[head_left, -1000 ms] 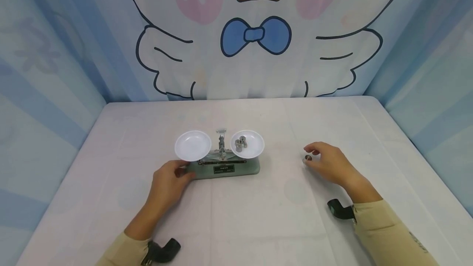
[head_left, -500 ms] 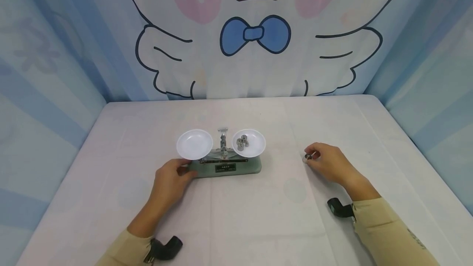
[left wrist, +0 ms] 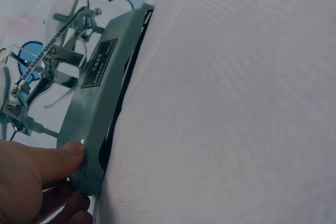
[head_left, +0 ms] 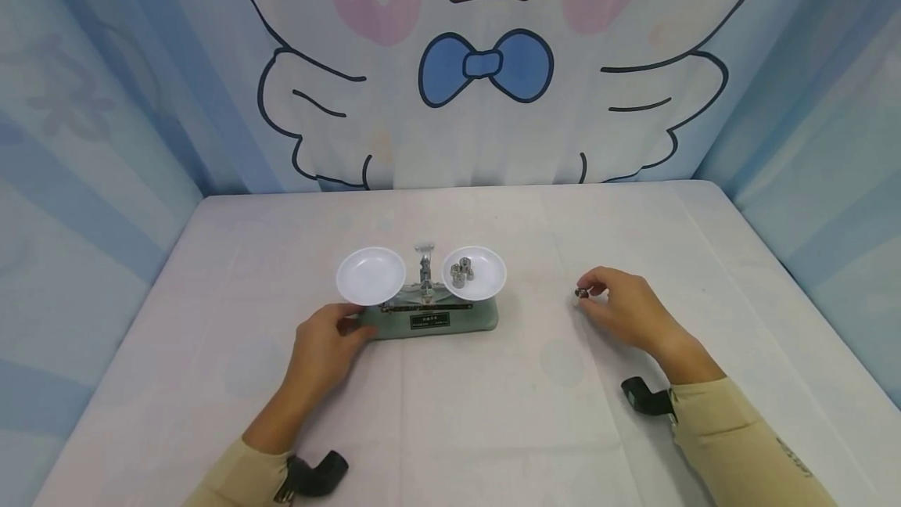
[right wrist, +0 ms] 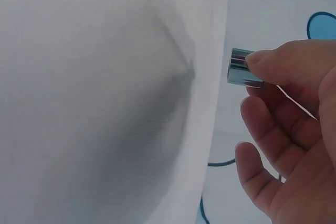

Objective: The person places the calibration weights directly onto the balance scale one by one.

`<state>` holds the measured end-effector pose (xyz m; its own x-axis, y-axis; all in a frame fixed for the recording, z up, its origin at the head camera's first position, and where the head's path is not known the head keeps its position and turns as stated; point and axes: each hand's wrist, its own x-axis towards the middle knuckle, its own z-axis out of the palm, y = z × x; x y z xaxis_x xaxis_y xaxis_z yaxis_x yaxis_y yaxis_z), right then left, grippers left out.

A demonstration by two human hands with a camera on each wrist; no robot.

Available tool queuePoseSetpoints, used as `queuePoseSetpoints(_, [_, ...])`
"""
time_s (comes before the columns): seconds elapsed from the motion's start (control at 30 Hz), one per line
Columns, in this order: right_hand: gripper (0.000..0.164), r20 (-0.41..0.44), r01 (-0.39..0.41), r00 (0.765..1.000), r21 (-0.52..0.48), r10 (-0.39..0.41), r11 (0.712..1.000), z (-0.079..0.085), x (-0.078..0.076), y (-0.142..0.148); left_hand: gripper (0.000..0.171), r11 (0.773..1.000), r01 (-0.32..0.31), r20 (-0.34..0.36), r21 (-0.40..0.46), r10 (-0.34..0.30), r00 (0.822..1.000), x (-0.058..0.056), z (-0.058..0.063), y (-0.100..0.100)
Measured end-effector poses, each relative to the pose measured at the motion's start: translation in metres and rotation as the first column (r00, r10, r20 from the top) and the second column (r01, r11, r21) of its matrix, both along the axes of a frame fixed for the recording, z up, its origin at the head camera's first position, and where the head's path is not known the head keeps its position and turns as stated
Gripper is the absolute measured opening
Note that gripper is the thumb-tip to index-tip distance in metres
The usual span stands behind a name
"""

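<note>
A balance scale with a green base (head_left: 436, 321) stands mid-table. My left hand (head_left: 325, 346) grips the base's left end; in the left wrist view the thumb (left wrist: 63, 161) lies on its front face, with the other fingers curled behind. The left white pan (head_left: 371, 276) holds nothing. Several small metal weights (head_left: 459, 276) stand in the right pan (head_left: 489, 276). Right of the scale, my right hand (head_left: 626, 311) pinches a shiny cylindrical metal weight (right wrist: 240, 69) between thumb and index finger. In the right wrist view this weight is off the cloth, its shadow below.
A pale cloth (head_left: 486, 413) covers the table. Behind it hangs a curtain (head_left: 486, 139) printed with a cartoon figure and a blue bow; more curtain hangs at both sides. Black camera mounts (head_left: 317, 474) sit at both wrists.
My right fingers have closed on the metal weight and lifted it slightly off the cloth. The scale shifted a little to the right in the head view early on, with my left hand on it.
</note>
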<state>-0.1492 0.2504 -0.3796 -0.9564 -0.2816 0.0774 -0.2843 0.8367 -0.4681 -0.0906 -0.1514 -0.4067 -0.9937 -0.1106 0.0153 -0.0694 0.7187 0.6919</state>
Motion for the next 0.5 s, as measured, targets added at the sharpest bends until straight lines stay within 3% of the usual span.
queuePoseSetpoints(0.5, [0.022,-0.044,-0.069,0.997,0.003,0.069,0.998,0.037,0.008,-0.037,0.041,1.0,-0.001,0.002,0.006,0.001,1.0,0.0,-0.001,0.0])
